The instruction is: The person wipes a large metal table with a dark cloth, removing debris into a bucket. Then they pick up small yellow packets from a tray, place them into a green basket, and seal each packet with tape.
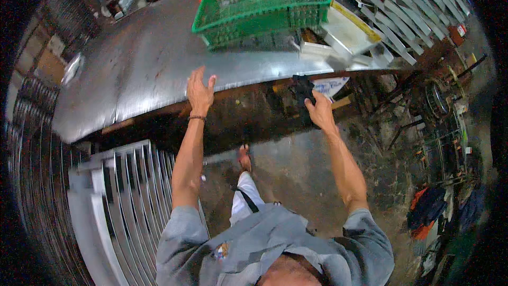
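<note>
My left hand (200,92) is over the near edge of the metal-topped table (132,58), its fingers stretched out and nothing in it. A dark bracelet circles that wrist. My right hand (320,110) grips a crumpled black cloth-like thing (302,89) just off the table's front edge; its exact kind does not show. Farther back on the table, beyond both hands, stands a green plastic basket (254,19) with perforated sides.
Pale metal pieces (352,34) lie right of the basket, near several long metal strips (407,8). A slatted metal rack (135,201) stands at my left. Dark and orange clothing (426,209) hangs at the right. A concrete floor (296,169) is below me.
</note>
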`<state>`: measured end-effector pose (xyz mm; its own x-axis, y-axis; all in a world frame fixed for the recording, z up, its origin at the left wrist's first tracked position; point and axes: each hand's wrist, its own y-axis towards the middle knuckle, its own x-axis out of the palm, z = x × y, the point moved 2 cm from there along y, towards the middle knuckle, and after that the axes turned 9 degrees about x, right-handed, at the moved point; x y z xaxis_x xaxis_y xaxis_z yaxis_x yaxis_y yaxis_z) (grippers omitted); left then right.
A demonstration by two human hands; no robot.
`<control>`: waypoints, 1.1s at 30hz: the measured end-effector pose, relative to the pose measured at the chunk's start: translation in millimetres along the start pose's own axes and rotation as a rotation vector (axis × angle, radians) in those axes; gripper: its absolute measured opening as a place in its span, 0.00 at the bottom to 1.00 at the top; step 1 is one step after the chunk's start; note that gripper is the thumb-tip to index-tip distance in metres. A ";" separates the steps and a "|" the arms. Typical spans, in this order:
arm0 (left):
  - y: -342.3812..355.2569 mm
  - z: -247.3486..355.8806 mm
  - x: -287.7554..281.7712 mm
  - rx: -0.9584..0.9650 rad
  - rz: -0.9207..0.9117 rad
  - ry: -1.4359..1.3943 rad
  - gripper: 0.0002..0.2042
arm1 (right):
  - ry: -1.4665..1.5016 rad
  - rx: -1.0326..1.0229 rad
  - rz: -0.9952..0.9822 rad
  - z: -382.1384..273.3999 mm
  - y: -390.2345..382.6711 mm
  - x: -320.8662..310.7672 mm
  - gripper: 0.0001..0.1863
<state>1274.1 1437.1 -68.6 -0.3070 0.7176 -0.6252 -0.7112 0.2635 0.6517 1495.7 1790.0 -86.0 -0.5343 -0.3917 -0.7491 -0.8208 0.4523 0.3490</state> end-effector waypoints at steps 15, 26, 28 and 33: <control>253.5 -91.5 164.9 0.386 0.080 0.236 0.11 | 0.027 0.666 -0.592 49.7 326.9 122.0 0.42; 374.8 25.0 72.6 0.448 0.334 0.381 0.06 | -0.253 0.812 -0.924 113.7 109.1 -48.8 0.30; 385.8 51.5 89.1 0.527 0.352 0.366 0.07 | -0.490 0.864 -0.854 178.1 20.7 -96.4 0.32; 405.5 123.5 168.6 0.680 0.409 0.257 0.08 | -0.468 1.054 -0.639 180.2 -9.3 -119.2 0.34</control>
<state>1012.1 1744.5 143.3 -0.6512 0.6939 -0.3073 -0.0001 0.4049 0.9144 1603.4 1976.9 -101.5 0.1813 -0.5512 -0.8144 -0.2373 0.7791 -0.5802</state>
